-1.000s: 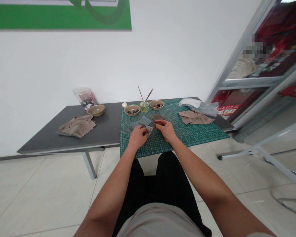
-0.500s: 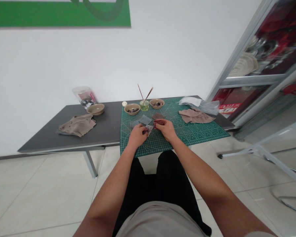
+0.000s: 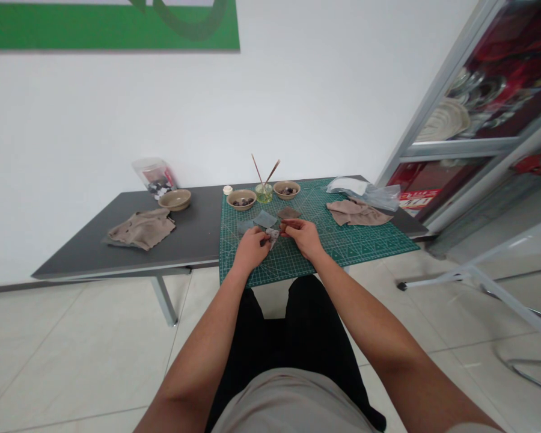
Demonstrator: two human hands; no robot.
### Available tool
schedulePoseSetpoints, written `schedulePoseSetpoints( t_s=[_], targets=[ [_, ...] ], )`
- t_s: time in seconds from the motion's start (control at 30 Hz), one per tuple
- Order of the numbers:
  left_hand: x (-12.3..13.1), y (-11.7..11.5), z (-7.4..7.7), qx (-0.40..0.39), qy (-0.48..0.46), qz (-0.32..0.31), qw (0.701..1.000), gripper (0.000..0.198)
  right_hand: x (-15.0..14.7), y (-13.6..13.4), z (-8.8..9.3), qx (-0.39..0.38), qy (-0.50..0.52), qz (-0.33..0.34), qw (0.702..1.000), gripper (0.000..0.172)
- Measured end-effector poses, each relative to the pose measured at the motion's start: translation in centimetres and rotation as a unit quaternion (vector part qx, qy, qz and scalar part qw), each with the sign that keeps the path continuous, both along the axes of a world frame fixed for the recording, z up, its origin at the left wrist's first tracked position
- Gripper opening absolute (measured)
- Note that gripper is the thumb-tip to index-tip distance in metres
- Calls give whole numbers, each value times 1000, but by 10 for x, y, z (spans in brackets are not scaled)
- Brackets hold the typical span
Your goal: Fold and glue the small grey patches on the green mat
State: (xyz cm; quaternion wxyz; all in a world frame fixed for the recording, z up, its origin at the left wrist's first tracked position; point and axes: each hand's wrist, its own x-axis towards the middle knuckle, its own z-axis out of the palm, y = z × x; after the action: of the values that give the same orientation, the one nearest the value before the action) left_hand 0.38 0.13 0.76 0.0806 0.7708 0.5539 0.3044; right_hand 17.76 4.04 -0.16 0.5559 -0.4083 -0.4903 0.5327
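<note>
The left hand (image 3: pixel 252 248) is holding a small, pale grey, dark-marked piece of thin material (image 3: pixel 273 236) in a narrow grip between thumb and fingers. This piece is being held over the green, white-gridded cutting mat (image 3: pixel 356 248), between the 2 hands. The right hand (image 3: pixel 303 236) is bending its fingers into a narrow pinch just beside the piece; the view is not showing clearly whether its fingertips are gripping anything.

Beyond the hands, 2 flat blue-grey sheets (image 3: pixel 265 218) and 1 flat brown piece (image 3: pixel 289 212) are lying on the mat. Farther back, 2 round tan bowls (image 3: pixel 242 208) are holding dark, rounded pieces. A clear cup of yellow-green liquid (image 3: pixel 264 194) is standing between the bowls, with 2 slender brown sticks (image 3: pixel 273 171) leaning in it. A crumpled brown cloth (image 3: pixel 358 213) is lying toward the right of the mat.
</note>
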Motion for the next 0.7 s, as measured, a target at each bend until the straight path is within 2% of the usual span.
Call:
schedulePoseSetpoints(
  t_s=[0.1, 0.17, 0.27, 0.37, 0.47, 0.7],
  targets=[
    [-1, 1, -2, 6, 13, 2, 1000, 17, 0, -1, -4, 43, -82, 0, 996, 26],
    [-1, 2, -3, 10, 15, 0, 1000, 17, -1, -6, -3, 102, -188, 4, 977, 25],
    [-1, 1, -2, 1, 22, 1, 1000, 17, -6, -15, 2, 194, -344, 25, 918, 22],
    [0, -1, 1, -14, 6, 17, 1000, 21, -8, -21, 7, 237, -443, 38, 864, 23],
    [1, -4, 4, -30, -47, 42, 998, 31, -7, -19, 9, 252, -492, 45, 832, 16],
    [3, -7, 9, -51, -44, 46, 997, 32, -12, -14, 14, 247, -528, 59, 810, 13]
  ],
)
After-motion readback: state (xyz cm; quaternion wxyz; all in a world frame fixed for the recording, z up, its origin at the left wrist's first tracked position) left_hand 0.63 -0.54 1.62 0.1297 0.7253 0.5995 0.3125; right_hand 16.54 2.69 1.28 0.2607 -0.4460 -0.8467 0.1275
